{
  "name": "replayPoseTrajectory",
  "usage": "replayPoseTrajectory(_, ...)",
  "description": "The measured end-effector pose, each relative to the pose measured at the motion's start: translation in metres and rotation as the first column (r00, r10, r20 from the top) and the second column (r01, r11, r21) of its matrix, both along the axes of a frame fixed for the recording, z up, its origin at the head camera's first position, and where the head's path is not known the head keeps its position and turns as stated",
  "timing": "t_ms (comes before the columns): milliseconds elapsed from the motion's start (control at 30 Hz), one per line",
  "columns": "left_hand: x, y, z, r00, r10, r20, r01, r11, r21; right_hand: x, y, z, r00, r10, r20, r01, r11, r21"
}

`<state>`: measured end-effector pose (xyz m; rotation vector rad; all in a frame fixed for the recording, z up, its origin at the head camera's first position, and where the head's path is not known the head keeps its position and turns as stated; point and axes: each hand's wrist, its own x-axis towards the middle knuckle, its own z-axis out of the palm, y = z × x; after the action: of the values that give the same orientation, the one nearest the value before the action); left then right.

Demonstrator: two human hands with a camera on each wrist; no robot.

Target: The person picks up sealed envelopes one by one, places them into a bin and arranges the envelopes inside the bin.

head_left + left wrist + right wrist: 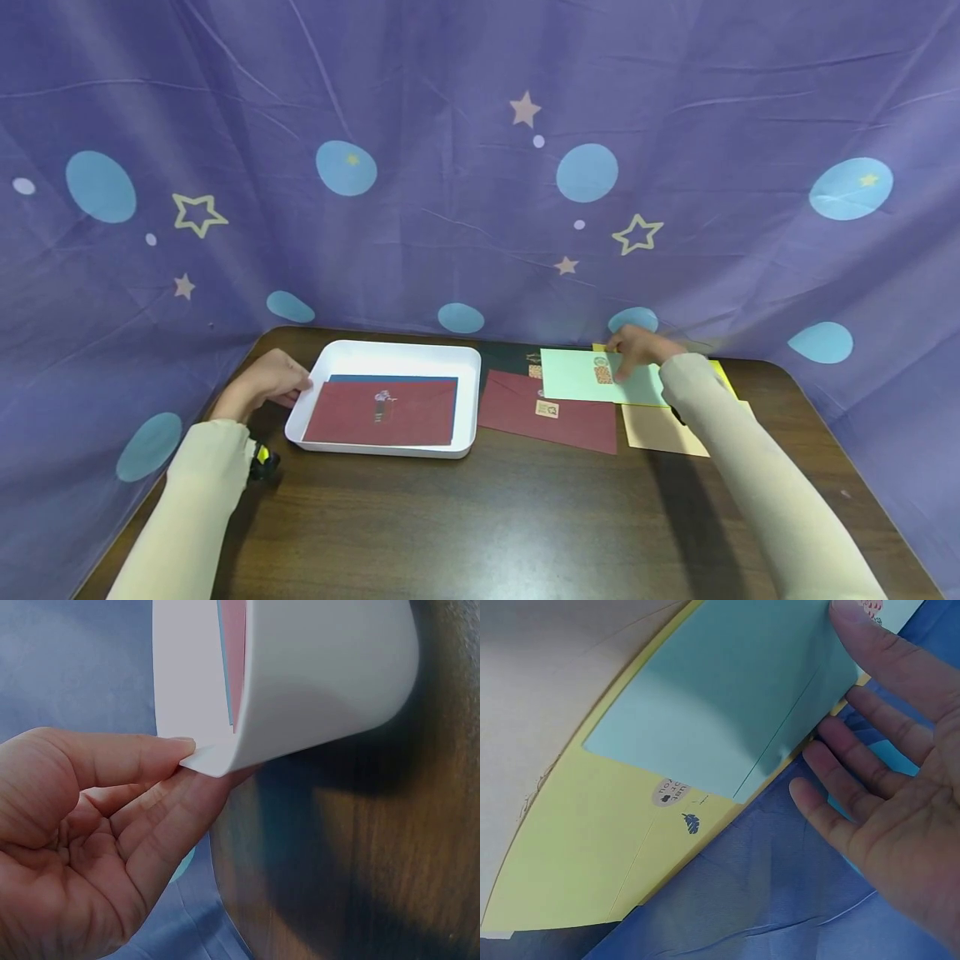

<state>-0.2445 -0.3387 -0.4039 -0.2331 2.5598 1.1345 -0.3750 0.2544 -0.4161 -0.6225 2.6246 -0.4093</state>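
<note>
At the left end of a white tray, my left hand pinches the rim between thumb and fingers; the left wrist view shows this grip at the tray's corner. Inside the tray, a maroon envelope with a sticker lies over a blue one. My right hand holds a mint-green envelope by its far edge, thumb on top and fingertips at the edge. Under the mint one shows a yellow envelope with a round sticker and a leaf print.
Right of the tray lie a second maroon envelope, a dark green envelope and a tan envelope, partly overlapped. They rest on a brown wooden table. A purple patterned curtain hangs right behind the table's far edge.
</note>
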Motion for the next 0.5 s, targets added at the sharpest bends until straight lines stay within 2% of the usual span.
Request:
replayPoseTrajectory(200,-0.0018,-0.0026,-0.0037,1.000,-0.002,0.003,0.002,1.000,0.013,-0.0018,-0.0033,-0.0046,0.999,-0.035,0.000,0.035,0.999,0.035)
replayPoseTrajectory(500,-0.0010,-0.0014,-0.0016,1.000,0.005,-0.004,-0.005,1.000,-0.011,-0.0008,-0.0043,-0.0065,0.994,-0.103,0.031,0.099,0.991,0.094)
